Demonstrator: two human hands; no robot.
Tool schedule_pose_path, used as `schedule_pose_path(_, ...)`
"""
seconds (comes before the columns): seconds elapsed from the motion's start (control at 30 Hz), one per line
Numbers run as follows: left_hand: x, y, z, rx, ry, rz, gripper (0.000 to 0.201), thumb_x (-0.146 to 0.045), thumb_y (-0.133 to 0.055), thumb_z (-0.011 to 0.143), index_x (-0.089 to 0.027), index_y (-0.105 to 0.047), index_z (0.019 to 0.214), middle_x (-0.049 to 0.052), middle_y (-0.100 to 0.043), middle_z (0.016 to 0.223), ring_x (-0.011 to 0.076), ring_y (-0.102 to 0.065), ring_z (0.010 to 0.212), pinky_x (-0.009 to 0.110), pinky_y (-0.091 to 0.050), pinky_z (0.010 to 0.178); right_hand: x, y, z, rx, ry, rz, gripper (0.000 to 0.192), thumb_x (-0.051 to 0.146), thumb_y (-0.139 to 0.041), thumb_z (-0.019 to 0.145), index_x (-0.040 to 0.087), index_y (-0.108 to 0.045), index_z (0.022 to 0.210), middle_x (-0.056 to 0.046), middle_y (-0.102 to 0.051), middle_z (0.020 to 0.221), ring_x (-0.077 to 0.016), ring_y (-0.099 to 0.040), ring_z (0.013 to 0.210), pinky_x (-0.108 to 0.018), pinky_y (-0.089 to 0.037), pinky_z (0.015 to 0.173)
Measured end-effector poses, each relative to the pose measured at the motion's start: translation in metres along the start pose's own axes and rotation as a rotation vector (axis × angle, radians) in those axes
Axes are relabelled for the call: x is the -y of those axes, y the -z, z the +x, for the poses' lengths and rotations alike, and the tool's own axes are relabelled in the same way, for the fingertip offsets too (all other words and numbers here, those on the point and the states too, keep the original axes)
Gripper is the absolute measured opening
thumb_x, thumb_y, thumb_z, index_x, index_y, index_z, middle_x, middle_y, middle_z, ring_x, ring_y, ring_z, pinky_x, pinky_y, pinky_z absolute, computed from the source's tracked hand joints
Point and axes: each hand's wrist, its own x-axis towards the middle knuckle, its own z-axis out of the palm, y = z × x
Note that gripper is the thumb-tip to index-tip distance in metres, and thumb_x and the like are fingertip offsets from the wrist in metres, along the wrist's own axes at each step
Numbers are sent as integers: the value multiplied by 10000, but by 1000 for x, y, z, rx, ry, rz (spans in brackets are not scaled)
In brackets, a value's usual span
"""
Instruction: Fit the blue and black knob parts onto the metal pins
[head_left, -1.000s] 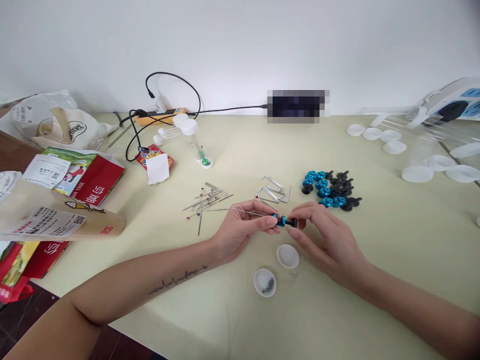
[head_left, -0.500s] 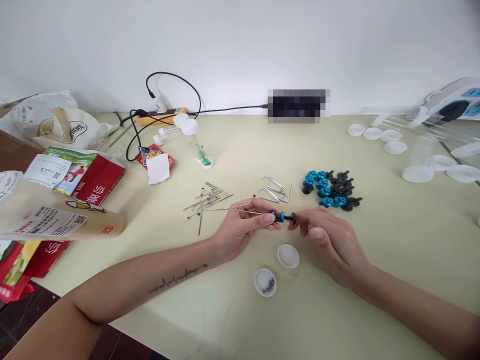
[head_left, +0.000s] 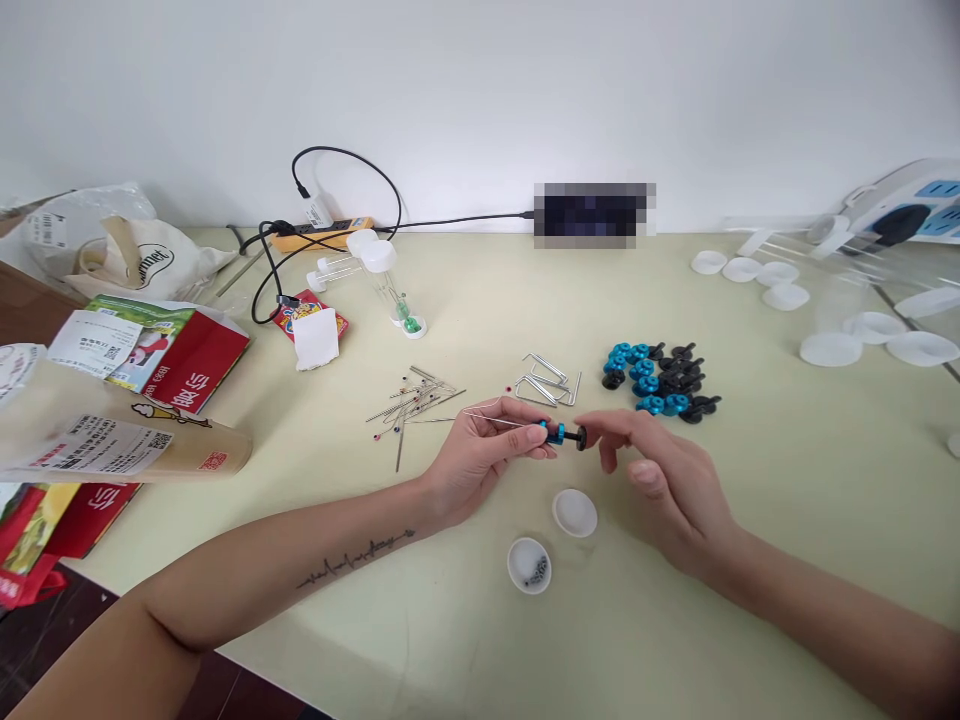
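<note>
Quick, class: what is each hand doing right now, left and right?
Left hand: closed, pinching a blue nut and a thin wire.
Right hand: fingertips closed on the black screw that sticks out of the nut.

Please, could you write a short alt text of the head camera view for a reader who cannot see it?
Two bare hands meet over a pale green table: the left hand pinches a blue nut and a thin wire, the right hand the black screw head. Nearby lie more blue and black parts, pins and two small white caps.
</note>
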Motion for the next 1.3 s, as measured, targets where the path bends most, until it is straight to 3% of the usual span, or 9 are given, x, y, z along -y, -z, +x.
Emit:
schedule_pose_path(0.13, 0, -1, 0, -4, -3, 4, 169, -226, -705, 716, -146, -666, 860, 30, -676, 856, 90, -620, 701, 257, -468, 781, 1, 0, 1, 27, 26, -17, 394, 422, -200, 968, 231, -545, 972, -52, -610, 827, -186, -555, 727, -364, -414, 714)
schedule_pose_path(0.27, -1, -2, -1, -17, 0, 8, 192, -238, -719, 699, -143, -664, 857, 37, -673, 863, 94, -613, 699, 255, -464, 760, 1, -4, 1, 21, -27, -128, 187, 366, -414, 929, 229, -522, 996, -22, -612, 779, -166, -558, 680, -325, -431, 661)
schedule_pose_path(0.37, -1, -3, -1, -2, -4, 25, 207, -244, -724, 693, -136, -661, 859, 42, -669, 844, 99, -612, 696, 258, -464, 747, 1, -5, 2, 34, -42, -170, 110, 320, -464, 911, 224, -518, 924, -4, -598, 718, -156, -550, 661, -299, -430, 632)
schedule_pose_path(0.57, 1, -2, -1, 42, -9, 44, 205, -235, -728, 688, -132, -647, 845, 52, -666, 889, 118, -631, 711, 280, -471, 758, 6, -1, 5, 101, -33, -163, 204, 283, -374, 947, 213, -498, 801, -1, -580, 675, -149, -532, 650, -292, -426, 637)
schedule_pose_path(0.73, 1, -2, -1, 36, -13, 55, 202, -236, -729, 684, -133, -650, 839, 50, -660, 890, 117, -628, 709, 279, -471, 752, 6, -1, 4, 56, -68, -164, 152, 326, -417, 931, 219, -515, 889, -16, -609, 734, -160, -549, 679, -287, -435, 609)
schedule_pose_path(0.93, -1, -4, -2, 33, -3, 70, 208, -244, -736, 675, -133, -658, 833, 44, -657, 863, 111, -620, 694, 273, -466, 749, 5, -3, 4, 69, -56, -154, 161, 310, -404, 936, 224, -514, 854, -8, -583, 693, -154, -544, 647, -272, -427, 572)
schedule_pose_path(1.13, -1, -3, -2, 16, -1, 48, 207, -247, -723, 694, -136, -656, 855, 54, -665, 907, 98, -609, 709, 259, -456, 754, 0, -8, 1, -36, 0, -149, 88, 274, -476, 907, 235, -462, 985, -26, -583, 828, -149, -558, 677, -275, -439, 577)
schedule_pose_path(1.23, -1, -3, -2, 29, 0, 46, 204, -242, -724, 694, -134, -655, 852, 48, -664, 887, 99, -615, 703, 260, -457, 760, 2, -6, 3, 20, -41, -153, 64, 292, -460, 917, 234, -485, 930, -14, -582, 765, -159, -551, 680, -278, -424, 575)
schedule_pose_path(1.3, -1, -3, -2, 39, -2, 47, 210, -245, -733, 682, -133, -655, 843, 45, -665, 875, 102, -618, 695, 271, -460, 771, 3, -4, 5, 84, -51, -144, 163, 291, -393, 945, 226, -500, 840, -9, -572, 705, -158, -536, 657, -288, -416, 590)
